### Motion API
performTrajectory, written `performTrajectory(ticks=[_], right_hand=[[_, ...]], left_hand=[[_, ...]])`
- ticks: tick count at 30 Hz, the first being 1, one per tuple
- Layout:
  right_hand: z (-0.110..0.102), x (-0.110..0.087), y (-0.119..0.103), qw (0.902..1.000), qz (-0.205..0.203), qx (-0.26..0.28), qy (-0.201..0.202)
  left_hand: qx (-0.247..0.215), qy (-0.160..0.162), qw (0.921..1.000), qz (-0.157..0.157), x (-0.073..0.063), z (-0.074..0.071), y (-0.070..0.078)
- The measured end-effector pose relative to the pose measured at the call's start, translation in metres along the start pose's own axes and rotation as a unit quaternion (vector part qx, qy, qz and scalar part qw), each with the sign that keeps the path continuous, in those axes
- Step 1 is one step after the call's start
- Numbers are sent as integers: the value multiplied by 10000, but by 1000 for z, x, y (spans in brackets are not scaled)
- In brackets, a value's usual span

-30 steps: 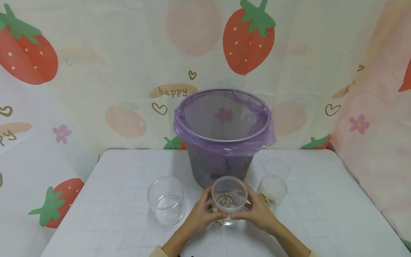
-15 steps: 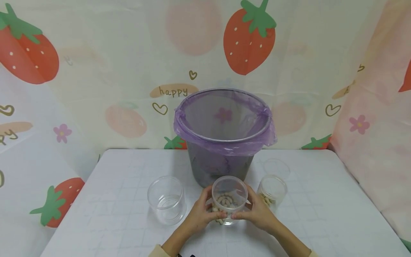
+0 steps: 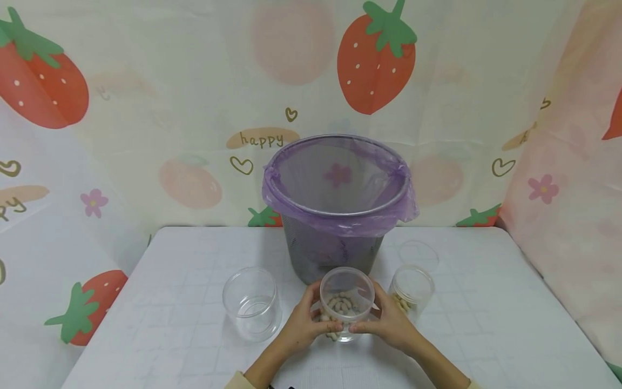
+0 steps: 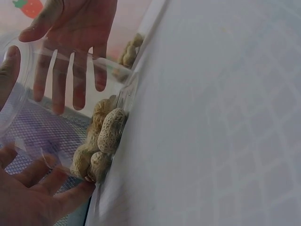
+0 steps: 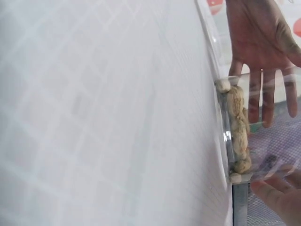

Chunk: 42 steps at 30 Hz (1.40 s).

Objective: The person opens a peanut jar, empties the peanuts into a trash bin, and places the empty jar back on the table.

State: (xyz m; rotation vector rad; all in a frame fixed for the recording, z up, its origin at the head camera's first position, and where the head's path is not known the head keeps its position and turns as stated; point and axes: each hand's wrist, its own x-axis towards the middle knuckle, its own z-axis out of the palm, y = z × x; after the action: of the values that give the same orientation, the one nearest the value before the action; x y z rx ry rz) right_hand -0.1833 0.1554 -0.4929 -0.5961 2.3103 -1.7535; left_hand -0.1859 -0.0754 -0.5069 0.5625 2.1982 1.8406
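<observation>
In the head view a clear plastic jar (image 3: 355,289) stands upright at the front middle, with unshelled peanuts (image 3: 341,303) on its bottom. My left hand (image 3: 302,323) holds its left side, thumb in front and fingers reaching around behind. My right hand (image 3: 396,323) grips the opposite side the same way, and the two thumb tips point at each other. The left wrist view shows the peanuts (image 4: 112,132) low in the jar, close to the table. From the right wrist, the peanuts (image 5: 239,136) lie in a layer along the jar's base.
Behind the jar stands a grey mesh bin (image 3: 311,254) lined with a purple bag (image 3: 335,224). A wide clear container (image 3: 252,313) stands left. To the right are a smaller clear jar (image 3: 420,289) with peanuts and a clear round lid (image 3: 419,255) behind it. Everything rests on a white table (image 3: 486,313).
</observation>
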Motion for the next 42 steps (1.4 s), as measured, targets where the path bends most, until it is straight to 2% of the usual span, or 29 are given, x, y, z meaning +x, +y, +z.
performTrajectory(ticks=[15,35,42], right_hand=[[0,0,2,10000,40,13,-24],[1,0,0,10000,66,63,32],[1,1,2,9999,-87,41,81]], left_hand=[[13,29,9999,106,1,0,-2],[5,45,9999,91,0,1,0],[37,18,9999,94,1,0,0]])
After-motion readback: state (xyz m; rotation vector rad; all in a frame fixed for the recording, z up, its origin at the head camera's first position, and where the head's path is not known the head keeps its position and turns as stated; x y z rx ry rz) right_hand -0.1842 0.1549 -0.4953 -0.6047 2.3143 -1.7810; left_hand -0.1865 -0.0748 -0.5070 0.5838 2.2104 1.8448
